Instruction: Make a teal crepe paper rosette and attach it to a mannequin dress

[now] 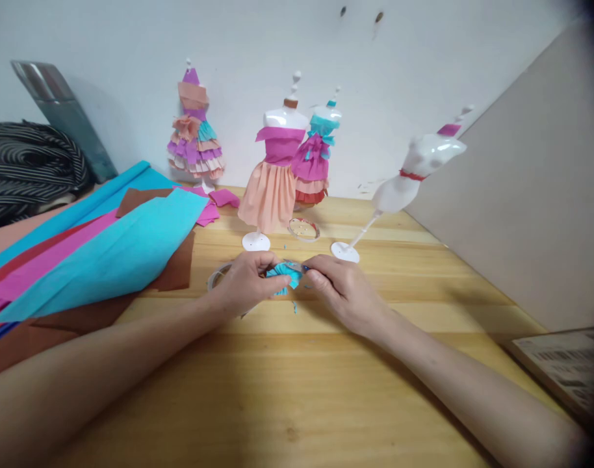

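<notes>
Both my hands meet over the middle of the wooden table (297,390). My left hand (245,279) pinches a small piece of turquoise crepe paper (283,273). My right hand (338,286) is closed on the same piece from the right, fingertips pressed to it. A few turquoise scraps (295,307) lie just below the hands. A roll of clear tape (218,275) sits partly hidden behind my left hand. A bare white mannequin (414,175) with a red waistband leans on its stand just beyond my right hand.
Sheets of turquoise (116,253), pink and brown paper lie at the left. Three dressed mannequins stand at the back: ruffled multicolour (194,140), peach skirt (272,182), magenta and turquoise (315,156). A small round dish (303,229) sits between stands. A cardboard panel (531,195) rises at the right.
</notes>
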`<state>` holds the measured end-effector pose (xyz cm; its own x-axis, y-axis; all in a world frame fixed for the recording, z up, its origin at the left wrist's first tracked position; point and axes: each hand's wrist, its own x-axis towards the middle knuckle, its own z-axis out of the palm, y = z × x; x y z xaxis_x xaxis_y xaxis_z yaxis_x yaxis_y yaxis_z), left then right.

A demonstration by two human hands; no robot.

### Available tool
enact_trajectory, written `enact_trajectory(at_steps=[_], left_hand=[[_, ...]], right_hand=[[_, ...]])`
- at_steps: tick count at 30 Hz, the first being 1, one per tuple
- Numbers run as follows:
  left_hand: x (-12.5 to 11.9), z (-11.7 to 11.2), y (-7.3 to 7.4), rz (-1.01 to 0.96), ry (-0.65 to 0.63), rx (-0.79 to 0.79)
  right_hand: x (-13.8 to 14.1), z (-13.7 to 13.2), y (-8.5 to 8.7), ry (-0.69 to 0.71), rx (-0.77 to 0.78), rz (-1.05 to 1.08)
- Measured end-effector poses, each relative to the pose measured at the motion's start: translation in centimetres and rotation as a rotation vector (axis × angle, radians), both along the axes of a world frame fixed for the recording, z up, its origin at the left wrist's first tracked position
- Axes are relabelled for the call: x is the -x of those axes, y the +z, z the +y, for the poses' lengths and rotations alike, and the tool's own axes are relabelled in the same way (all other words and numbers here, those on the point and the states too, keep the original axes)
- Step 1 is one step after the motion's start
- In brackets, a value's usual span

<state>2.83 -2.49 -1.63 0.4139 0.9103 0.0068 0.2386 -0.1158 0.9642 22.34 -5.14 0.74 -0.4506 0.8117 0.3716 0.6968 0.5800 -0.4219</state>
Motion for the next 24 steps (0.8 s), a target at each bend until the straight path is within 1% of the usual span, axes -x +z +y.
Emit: enact_trajectory(at_steps=[8, 15, 20, 24], left_hand=[[-0.07, -0.07, 0.03, 0.005, 0.010, 0.013], [-0.08, -0.05, -0.04, -0.012, -0.002, 0.009], [-0.03, 0.00, -0.18, -0.047, -0.017, 0.037], [-0.03, 0.03, 0.01, -0.082, -0.010, 0.067]], right_hand=[[-0.05, 0.11, -0.25, -0.002, 0.020, 0.027], [0.08, -0.06, -0.05, -0.004, 0.033, 0.047], [0.01, -0.03, -0.05, -0.022, 0.045, 0.090], [-0.20, 0.12, -0.20, -0.030, 0.040, 0.136]])
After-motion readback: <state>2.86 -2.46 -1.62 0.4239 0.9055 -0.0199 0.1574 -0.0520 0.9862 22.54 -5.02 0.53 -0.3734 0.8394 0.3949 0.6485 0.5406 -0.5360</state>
